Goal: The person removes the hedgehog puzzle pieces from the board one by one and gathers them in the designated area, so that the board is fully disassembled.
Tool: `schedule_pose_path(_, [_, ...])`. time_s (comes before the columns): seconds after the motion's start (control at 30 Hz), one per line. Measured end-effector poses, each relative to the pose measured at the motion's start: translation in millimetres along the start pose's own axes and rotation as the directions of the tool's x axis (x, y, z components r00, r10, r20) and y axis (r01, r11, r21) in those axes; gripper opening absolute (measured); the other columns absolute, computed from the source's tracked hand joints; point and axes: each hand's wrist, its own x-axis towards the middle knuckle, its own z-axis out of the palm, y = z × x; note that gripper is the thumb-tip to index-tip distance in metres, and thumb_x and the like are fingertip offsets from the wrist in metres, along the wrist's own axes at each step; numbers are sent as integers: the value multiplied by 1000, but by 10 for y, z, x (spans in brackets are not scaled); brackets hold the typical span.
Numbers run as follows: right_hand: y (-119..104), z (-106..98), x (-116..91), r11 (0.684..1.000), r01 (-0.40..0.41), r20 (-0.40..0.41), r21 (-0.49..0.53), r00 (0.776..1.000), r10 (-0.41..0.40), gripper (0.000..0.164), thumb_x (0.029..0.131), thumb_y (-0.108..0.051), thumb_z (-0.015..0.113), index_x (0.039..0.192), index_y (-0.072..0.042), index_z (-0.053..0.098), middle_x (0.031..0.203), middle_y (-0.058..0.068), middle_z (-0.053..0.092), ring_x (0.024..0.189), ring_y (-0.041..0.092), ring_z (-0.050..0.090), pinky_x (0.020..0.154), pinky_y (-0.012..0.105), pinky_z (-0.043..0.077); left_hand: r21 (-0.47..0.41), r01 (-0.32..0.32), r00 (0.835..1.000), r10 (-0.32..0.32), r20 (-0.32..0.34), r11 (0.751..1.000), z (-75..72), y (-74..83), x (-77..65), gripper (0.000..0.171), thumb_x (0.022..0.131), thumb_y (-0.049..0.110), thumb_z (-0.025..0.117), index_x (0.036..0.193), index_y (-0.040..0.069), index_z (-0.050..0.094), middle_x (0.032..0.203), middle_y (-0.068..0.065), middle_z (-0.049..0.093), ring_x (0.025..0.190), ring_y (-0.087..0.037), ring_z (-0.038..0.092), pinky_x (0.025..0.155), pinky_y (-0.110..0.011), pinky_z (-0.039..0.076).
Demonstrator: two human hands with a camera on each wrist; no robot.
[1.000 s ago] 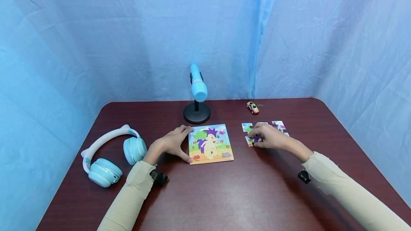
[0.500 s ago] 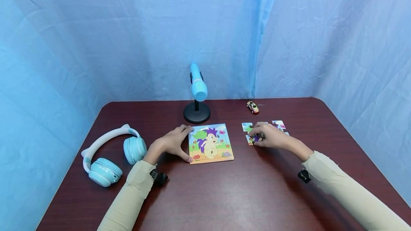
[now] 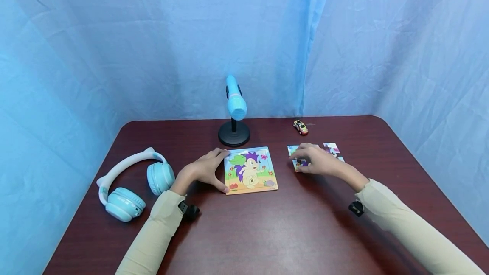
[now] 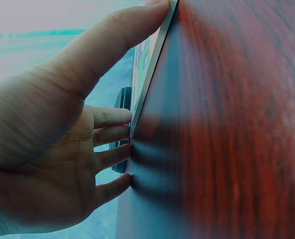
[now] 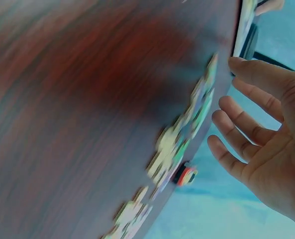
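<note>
A square hedgehog jigsaw puzzle (image 3: 251, 170) lies flat in the middle of the table in the head view. Along its left edge my left hand (image 3: 204, 169) rests, thumb at the near corner and fingers at the far one. Those fingers (image 4: 110, 118) look nearly straight in the left wrist view. To the right, my right hand (image 3: 318, 160) hovers over loose puzzle pieces (image 3: 331, 147) and partly hides them. In the right wrist view its fingers (image 5: 237, 119) are spread and hold nothing, apart from the puzzle pieces (image 5: 169, 147).
A light-blue microphone (image 3: 237, 107) on a round black base (image 3: 234, 135) stands behind the puzzle. Farther right is a small toy car (image 3: 300, 127). White and blue headphones (image 3: 124, 205) lie at the left. Blue curtains (image 3: 214, 33) surround the dark table (image 3: 259, 232).
My right hand has shifted slightly left, and its thumb and fingers have spread farther apart over the pieces. The left hand and the puzzle have stayed in place.
</note>
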Motion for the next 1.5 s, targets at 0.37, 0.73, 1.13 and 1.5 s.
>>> schedule_pose_path(0.37, [-429, 228, 232, 990, 143, 33, 19, 989, -143, 32, 88, -17, 81, 119, -12, 75, 114, 5, 68, 106, 22, 61, 90, 44, 55, -5, -2, 1000, 2, 4, 1000, -13, 19, 13, 120, 73, 56, 87, 163, 9, 23, 162, -17, 31, 145, -35, 37, 117, -53, 39])
schedule_pose_path(0.73, [-711, 319, 376, 995, 103, 148, 19, 984, -105, 32, 89, -21, 81, 120, -17, 75, 126, 7, 67, 118, 25, 57, 99, 46, 52, 8, -11, 1000, 11, 2, 1000, 11, 5, 36, 120, 74, 57, 87, 162, 8, 22, 162, -17, 31, 144, -34, 38, 117, -52, 40])
schedule_pose_path(1.13, [-781, 288, 440, 991, 129, 205, 22, 970, -130, 27, 88, -15, 81, 114, -21, 79, 118, 5, 65, 113, 23, 55, 94, 42, 53, 5, -16, 1000, 16, -2, 1000, 1, 0, 26, 120, 74, 57, 87, 162, 8, 23, 161, -16, 32, 143, -34, 39, 117, -53, 39])
schedule_pose_path(1.5, [-792, 289, 490, 988, 154, 195, 19, 969, -155, 29, 81, -13, 83, 110, -19, 81, 108, 4, 64, 98, 17, 56, 80, 30, 51, -4, -12, 1000, 12, -3, 1000, 5, 1, 26, 119, 73, 57, 87, 162, 8, 24, 160, -16, 32, 142, -33, 40, 116, -53, 40])
